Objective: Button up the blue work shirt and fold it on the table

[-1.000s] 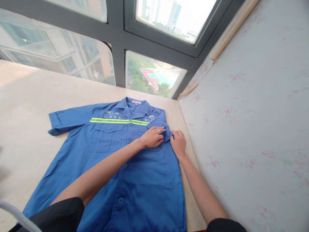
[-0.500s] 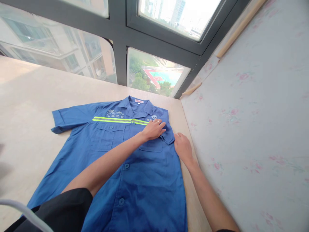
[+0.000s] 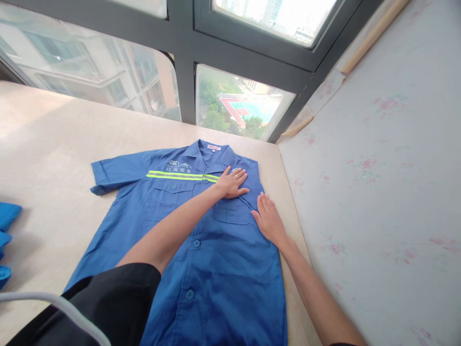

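A blue short-sleeved work shirt (image 3: 226, 259) lies front up on the pale surface, its collar toward the window. A yellow-green reflective stripe crosses the chest, with white printing above it. My left hand (image 3: 232, 183) rests flat on the chest at the right, fingers spread, covering part of the stripe and print. My right hand (image 3: 268, 216) lies open at the shirt's right edge, fingertips touching the sleeve, which is folded in over the body. The other sleeve (image 3: 115, 170) stretches out to the left.
Folded blue cloth (image 3: 7, 216) sits at the left edge of the pale sill (image 3: 54, 144). A white cable (image 3: 61, 303) crosses the lower left. A flowered wall (image 3: 374, 192) stands close on the right, and a dark window frame (image 3: 185, 62) rises behind.
Both hands have opened from curled fingers to flat palms on the shirt. The view has shifted a little, bringing the folded blue cloth in at the left.
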The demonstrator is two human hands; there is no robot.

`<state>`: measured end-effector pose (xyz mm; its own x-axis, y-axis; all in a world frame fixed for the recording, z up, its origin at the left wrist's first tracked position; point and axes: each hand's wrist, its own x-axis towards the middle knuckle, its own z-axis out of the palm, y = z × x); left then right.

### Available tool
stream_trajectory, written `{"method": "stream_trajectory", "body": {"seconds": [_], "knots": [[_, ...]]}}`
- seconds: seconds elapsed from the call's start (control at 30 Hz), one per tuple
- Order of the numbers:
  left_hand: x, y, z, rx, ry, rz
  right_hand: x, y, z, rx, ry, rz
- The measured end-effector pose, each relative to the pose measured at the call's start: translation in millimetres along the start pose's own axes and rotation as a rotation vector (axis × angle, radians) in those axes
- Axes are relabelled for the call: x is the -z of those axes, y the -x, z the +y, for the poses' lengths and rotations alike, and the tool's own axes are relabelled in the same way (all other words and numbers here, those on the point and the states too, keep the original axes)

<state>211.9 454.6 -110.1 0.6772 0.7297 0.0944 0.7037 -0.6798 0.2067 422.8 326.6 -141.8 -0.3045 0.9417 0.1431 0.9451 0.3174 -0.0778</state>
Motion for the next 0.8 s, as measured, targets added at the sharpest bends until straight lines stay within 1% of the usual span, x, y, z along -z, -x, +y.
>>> {"method": "stream_trajectory", "body": {"seconds": [0.17,0.23,0.3,0.37,0.43,0.5,0.53,0.57,0.63,0.67,0.73,0.8], "knots": [[-0.4,-1,3,0.049,-0.01,0.014,1,1,2,0.0,0.008,0.021],[0.5,2,6,0.112,-0.035,0.031,0,1,3,0.007,0.025,0.033],[4.0,12,7,0.189,-0.071,0.05,-1,2,3,0.018,0.042,0.05],[11.1,31,3,0.225,-0.1,0.072,-4,2,4,0.029,0.054,0.074],[21.3,60,-6,0.207,-0.103,0.117,-6,2,4,0.038,0.06,0.103],[33.5,95,-20,0.183,-0.081,0.201,-8,1,5,0.045,0.063,0.122],[39.9,115,-29,0.19,-0.068,0.254,-7,0,5,0.049,0.068,0.121],[46.3,134,-40,0.229,-0.063,0.314,-7,-1,6,0.053,0.078,0.113],[58.8,174,-64,0.368,-0.066,0.413,-4,-4,5,0.058,0.113,0.078],[64.8,193,-77,0.476,-0.072,0.456,-2,-5,5,0.056,0.135,0.057],[76.5,228,-104,0.739,-0.061,0.519,1,-11,0,0.026,0.195,0.032],[87.5,260,-129,1.051,0.064,0.556,3,-19,-11,-0.004,0.243,0.062]]}}
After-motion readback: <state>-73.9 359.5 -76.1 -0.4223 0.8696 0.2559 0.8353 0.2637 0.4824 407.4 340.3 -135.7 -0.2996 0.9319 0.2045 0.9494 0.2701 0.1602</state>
